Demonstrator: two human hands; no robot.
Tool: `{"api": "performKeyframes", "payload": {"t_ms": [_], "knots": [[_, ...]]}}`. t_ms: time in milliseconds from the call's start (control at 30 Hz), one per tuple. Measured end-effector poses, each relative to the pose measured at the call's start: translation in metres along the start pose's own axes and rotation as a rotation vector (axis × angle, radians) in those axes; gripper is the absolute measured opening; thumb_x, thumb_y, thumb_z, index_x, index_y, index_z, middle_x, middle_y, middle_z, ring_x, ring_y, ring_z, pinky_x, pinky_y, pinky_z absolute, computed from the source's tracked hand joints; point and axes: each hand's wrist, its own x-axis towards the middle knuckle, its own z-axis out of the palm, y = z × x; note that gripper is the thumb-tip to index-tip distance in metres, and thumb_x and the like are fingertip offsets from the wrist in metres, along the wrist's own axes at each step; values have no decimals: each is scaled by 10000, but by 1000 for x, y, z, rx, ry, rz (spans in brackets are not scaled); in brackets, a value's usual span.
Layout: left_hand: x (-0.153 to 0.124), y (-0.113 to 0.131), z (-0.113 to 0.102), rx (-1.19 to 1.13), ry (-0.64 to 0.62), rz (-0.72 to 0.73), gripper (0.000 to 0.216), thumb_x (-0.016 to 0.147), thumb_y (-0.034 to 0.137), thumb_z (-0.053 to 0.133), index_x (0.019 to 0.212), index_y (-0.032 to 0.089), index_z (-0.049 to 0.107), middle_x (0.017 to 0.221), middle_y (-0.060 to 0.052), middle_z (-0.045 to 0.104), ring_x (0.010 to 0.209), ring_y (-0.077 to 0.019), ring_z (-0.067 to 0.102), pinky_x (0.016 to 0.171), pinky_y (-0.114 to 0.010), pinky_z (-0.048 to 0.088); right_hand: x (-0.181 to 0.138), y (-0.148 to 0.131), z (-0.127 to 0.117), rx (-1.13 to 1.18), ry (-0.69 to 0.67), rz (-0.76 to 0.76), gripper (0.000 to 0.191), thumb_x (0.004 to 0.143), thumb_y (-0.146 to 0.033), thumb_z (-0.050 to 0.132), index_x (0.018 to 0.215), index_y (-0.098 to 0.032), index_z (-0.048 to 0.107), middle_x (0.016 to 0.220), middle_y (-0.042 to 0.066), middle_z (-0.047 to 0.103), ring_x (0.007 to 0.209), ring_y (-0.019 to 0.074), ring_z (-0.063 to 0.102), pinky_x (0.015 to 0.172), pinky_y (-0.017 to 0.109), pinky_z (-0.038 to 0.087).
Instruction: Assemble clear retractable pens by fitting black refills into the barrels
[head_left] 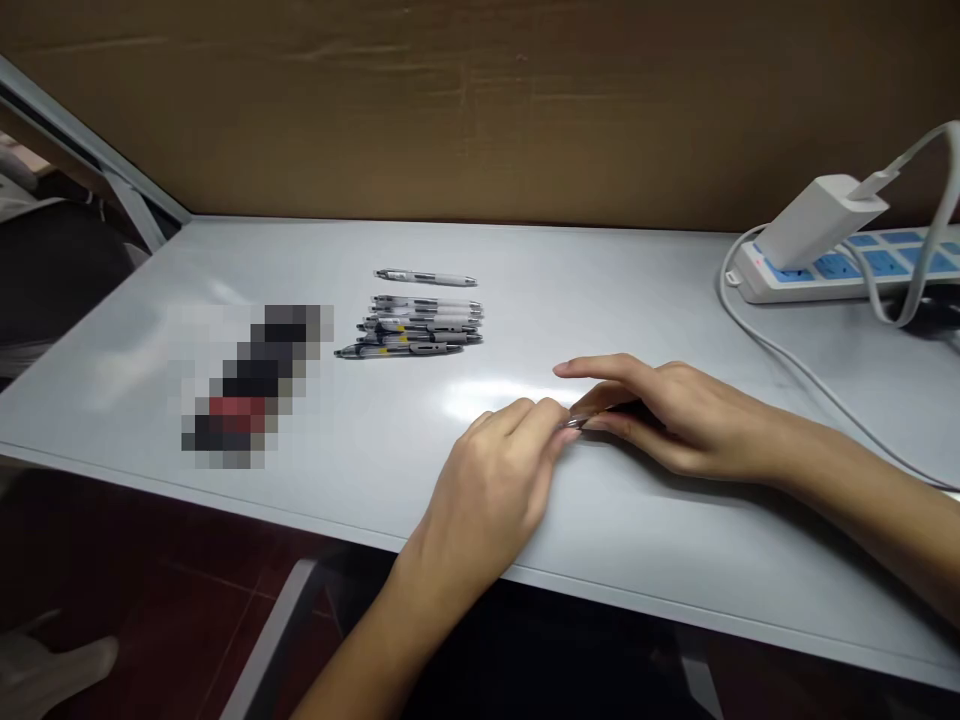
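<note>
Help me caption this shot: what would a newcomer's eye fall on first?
Probably the left hand and right hand, meeting at a slim, shiny item just right of centre. Next, the cluster of pens on the pale table, beyond the left hand, then the white charger in the power strip at far right.

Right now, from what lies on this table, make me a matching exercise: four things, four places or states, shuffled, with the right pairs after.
Things:
1. Left hand
2. Lone pen
3. Cluster of pens
4. Charger

Places or states:
A. Lying by itself, nearest the brown panel
B. Bunched close together on the table
C. Plugged into the power strip
D. Pinching a slim object together with the right hand

Right pairs: 1-D; 2-A; 3-B; 4-C
</note>
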Motion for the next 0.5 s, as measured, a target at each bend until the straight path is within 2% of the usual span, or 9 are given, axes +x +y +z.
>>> {"api": "performKeyframes", "payload": {"t_ms": [167, 500], "knots": [[0, 0, 0, -1, -6, -2, 168, 1061, 239, 486, 1064, 202, 650, 939, -38, 707, 854, -209, 673, 781, -361, 537, 0, -1, -1, -31, -27, 7, 551, 1057, -236, 492, 1579, -299, 328, 1197, 55, 783, 1007, 220, 767, 858, 341, 582], [0, 1, 0, -9, 12, 15, 124, 1055, 209, 496, 1065, 187, 618, 975, -41, 714, 885, -203, 682, 792, -351, 540, 0, -4, -2, -27, -6, 23, 557, 1055, -227, 486, 1584, -304, 329, 1193, 43, 787, 996, 210, 770, 846, 321, 579]]}}
